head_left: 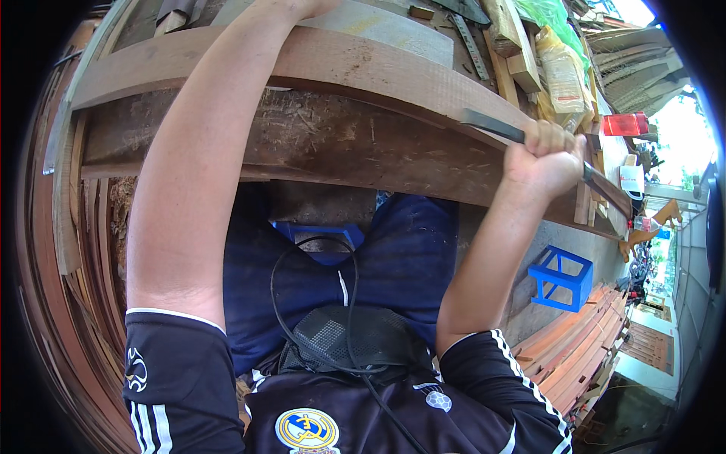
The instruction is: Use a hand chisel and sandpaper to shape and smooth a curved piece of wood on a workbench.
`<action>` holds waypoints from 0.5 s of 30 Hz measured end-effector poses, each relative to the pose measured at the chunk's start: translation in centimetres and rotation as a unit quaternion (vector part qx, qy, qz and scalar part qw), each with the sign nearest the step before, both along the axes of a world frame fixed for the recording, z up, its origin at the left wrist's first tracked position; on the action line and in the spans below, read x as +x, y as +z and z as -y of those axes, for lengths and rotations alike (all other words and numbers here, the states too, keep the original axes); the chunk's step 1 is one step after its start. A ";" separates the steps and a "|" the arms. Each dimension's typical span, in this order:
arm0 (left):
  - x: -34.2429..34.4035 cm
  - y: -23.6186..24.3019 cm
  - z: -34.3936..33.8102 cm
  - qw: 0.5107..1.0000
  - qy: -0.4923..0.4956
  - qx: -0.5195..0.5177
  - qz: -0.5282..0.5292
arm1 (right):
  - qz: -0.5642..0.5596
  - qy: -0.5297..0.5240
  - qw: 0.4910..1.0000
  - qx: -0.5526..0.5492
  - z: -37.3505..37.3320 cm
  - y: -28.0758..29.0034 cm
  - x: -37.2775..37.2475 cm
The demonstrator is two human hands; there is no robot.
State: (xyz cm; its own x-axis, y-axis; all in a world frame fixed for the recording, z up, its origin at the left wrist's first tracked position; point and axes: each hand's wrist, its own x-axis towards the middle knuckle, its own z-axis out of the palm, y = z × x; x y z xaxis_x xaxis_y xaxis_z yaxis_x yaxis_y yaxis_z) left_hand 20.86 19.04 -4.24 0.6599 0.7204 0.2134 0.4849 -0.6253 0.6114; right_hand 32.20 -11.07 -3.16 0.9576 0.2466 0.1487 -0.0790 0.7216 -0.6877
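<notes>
Right hand [546,155] is gripping a dark bar [491,125]; left hand [319,6] is mostly hiding, can't tell its grip. Shavings [307,119] are showing nearby, remaining work's unclear.

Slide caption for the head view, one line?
Right hand grips a dark tool near a wooden beam; left hand, partly out of frame, is beyond the beam.

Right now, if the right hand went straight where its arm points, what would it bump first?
Probably the yellow plastic bag, just past the right hand in the picture. Depth is hard to tell, so it might pass above.
</notes>
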 end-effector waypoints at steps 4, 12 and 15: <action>0.1 1.2 0.5 0.999 -0.019 -0.005 -0.046 | -0.017 -0.011 0.999 0.038 1.1 -0.4 1.3; -0.4 0.5 0.6 0.999 0.006 -0.030 -0.019 | 0.023 0.041 0.999 0.011 -5.0 1.3 -6.1; 0.3 1.0 0.9 0.999 0.000 -0.037 -0.021 | 0.032 -0.006 0.998 -0.052 -0.6 0.5 -1.5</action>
